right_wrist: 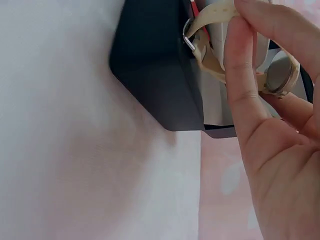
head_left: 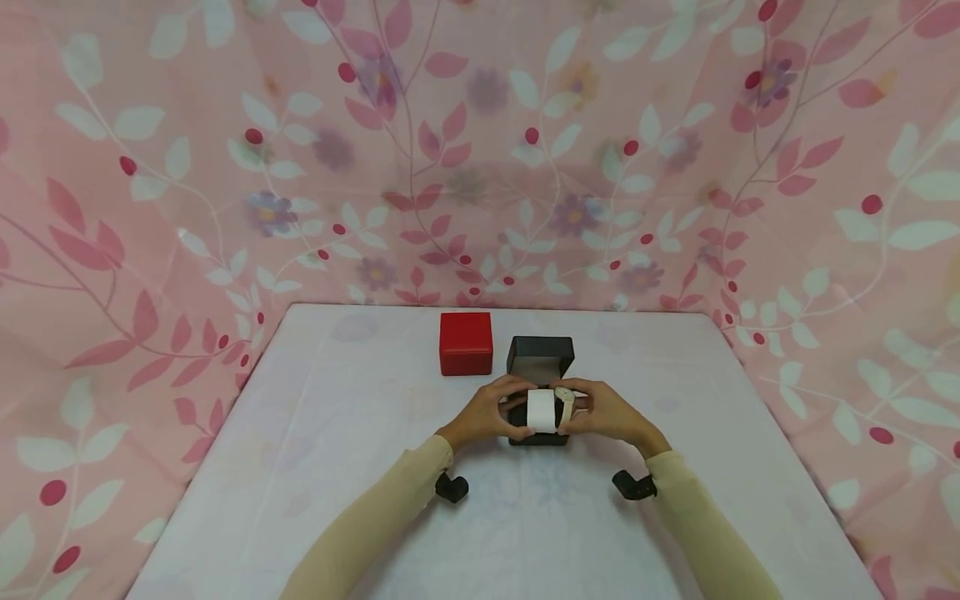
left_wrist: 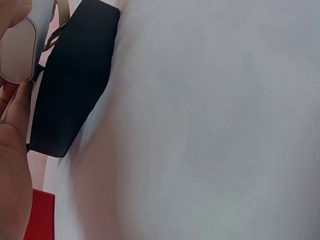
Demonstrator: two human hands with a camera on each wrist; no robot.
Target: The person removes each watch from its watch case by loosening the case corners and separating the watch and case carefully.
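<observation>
Over an opened black watch box (head_left: 540,353), both hands are close together. The left hand (head_left: 487,412) holds a white watch cushion (head_left: 541,412) by its left end, thumb in front and fingers behind. The right hand (head_left: 611,412) pinches a wristwatch (head_left: 566,403) with a cream strap at the cushion's right end. In the right wrist view, the round watch face (right_wrist: 280,74) is by the fingers, and the strap (right_wrist: 212,17) with its metal buckle loops across to the thumb side. The cushion's rounded end (left_wrist: 17,55) shows in the left wrist view above the box's dark wall (left_wrist: 75,80).
A closed red box (head_left: 466,344) stands behind and to the left of the black one. White cloth covers the table (head_left: 360,400), and a pink floral curtain (head_left: 480,150) hangs behind it. Each wrist wears a small black camera (head_left: 452,487).
</observation>
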